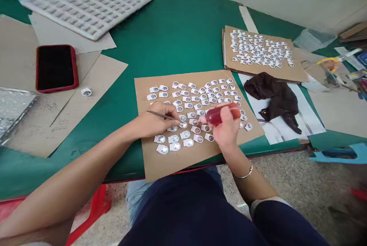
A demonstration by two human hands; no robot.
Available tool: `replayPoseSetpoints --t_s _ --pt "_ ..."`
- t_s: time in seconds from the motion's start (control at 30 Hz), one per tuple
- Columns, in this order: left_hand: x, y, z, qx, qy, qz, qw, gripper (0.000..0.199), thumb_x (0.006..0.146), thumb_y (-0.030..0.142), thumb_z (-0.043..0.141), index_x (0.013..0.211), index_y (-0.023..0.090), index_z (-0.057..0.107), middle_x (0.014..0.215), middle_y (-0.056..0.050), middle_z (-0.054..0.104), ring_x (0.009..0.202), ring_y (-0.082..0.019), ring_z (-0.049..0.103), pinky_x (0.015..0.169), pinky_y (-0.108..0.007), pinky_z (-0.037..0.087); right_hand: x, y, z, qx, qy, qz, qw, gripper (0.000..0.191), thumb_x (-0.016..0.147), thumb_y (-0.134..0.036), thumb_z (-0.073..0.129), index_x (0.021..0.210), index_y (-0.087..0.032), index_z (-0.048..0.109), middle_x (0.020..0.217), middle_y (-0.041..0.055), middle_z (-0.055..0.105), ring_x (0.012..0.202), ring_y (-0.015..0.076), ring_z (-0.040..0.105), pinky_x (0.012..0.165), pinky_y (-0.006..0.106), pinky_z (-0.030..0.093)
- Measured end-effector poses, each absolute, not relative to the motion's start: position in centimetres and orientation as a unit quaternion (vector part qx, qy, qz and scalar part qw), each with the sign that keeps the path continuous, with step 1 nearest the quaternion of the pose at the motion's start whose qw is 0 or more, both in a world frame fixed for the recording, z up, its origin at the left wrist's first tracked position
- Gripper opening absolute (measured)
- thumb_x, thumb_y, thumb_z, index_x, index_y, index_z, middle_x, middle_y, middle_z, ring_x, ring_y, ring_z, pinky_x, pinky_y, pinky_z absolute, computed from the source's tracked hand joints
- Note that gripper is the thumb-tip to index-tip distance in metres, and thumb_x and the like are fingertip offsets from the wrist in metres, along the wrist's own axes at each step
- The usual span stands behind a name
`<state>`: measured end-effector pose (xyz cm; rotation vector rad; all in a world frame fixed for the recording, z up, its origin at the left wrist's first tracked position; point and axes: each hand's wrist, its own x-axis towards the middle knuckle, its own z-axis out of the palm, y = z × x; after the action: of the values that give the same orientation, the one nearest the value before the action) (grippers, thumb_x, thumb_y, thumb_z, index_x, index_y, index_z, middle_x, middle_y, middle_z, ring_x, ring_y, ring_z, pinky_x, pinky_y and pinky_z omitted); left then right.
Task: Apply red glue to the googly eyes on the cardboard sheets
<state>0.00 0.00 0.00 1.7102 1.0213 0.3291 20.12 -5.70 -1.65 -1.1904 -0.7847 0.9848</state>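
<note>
In front of me a brown cardboard sheet (160, 165) lies on the green table, covered with rows of small white tabs, each bearing a round silvery piece (162, 149). My left hand (156, 122) is closed around thin metal tweezers (162, 115) and rests over the left part of the sheet, fingertips at one of the round pieces. My right hand (226, 129) grips a squeeze bottle (219, 115) of red liquid. The bottle is tilted on its side, its pink nozzle pointing left, close above a tab in the middle rows.
A second cardboard sheet with similar tabs (260, 49) lies at the back right, a dark cloth (275, 99) before it. To the left are a phone in a red case (56, 68), one loose tab (86, 92) and a white gridded tray (88, 3). Scissors (332, 62) lie far right.
</note>
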Motion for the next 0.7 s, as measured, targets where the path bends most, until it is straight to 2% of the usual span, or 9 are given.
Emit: replayPoseSetpoints --t_s 0.17,0.23,0.33,0.43,0.7 --pt "-0.4 -3.7 2.5 0.75 0.455 0.217 0.428 0.011 0.078 0.027 0.062 0.078 0.017 0.067 0.071 -0.002 0.069 0.058 -0.012 0.06 0.047 -0.02 0.042 22.4 -4.2 0.8 -0.48 -0.385 0.436 0.657 0.03 0.077 -0.051 0.058 0.085 -0.023 0.05 0.074 -0.0004 0.057 0.046 0.0103 0.056 0.033 0.022 0.033" --pt "-0.2 -5.7 1.8 0.789 0.446 0.221 0.36 0.011 0.082 0.026 0.058 0.083 0.018 0.067 0.074 -0.001 0.069 0.058 -0.012 0.06 0.048 -0.02 0.041 22.2 -3.6 1.1 -0.467 -0.411 0.444 0.644 0.028 0.076 -0.048 0.06 0.086 -0.024 0.052 0.076 0.0003 0.059 0.05 0.0112 0.059 0.034 0.022 0.035" --pt "0.2 -8.3 -0.2 0.825 0.427 0.249 0.274 0.008 0.084 0.02 0.055 0.085 0.019 0.062 0.084 -0.001 0.07 0.069 -0.013 0.064 0.058 -0.021 0.047 21.1 -3.2 0.7 -0.467 -0.428 0.464 0.619 0.032 0.072 -0.046 0.065 0.089 -0.023 0.052 0.078 0.0011 0.061 0.056 0.0133 0.062 0.036 0.023 0.038" --pt "0.4 -9.6 -1.7 0.822 0.424 0.281 0.256 0.006 0.084 0.018 0.056 0.089 0.019 0.059 0.087 -0.001 0.07 0.077 -0.013 0.066 0.064 -0.021 0.049 20.1 -3.4 -0.1 -0.477 -0.433 0.469 0.604 0.037 0.069 -0.048 0.068 0.09 -0.023 0.051 0.075 0.0009 0.061 0.06 0.0152 0.064 0.037 0.023 0.04" --pt "0.2 -9.8 -2.4 0.8 0.458 0.289 0.259 0.006 0.083 0.017 0.058 0.088 0.02 0.059 0.089 -0.001 0.07 0.079 -0.013 0.067 0.061 -0.019 0.049 20.7 -4.0 -0.7 -0.486 -0.423 0.455 0.614 0.043 0.069 -0.052 0.065 0.095 -0.025 0.044 0.077 -0.0003 0.058 0.051 0.0115 0.059 0.035 0.023 0.038"
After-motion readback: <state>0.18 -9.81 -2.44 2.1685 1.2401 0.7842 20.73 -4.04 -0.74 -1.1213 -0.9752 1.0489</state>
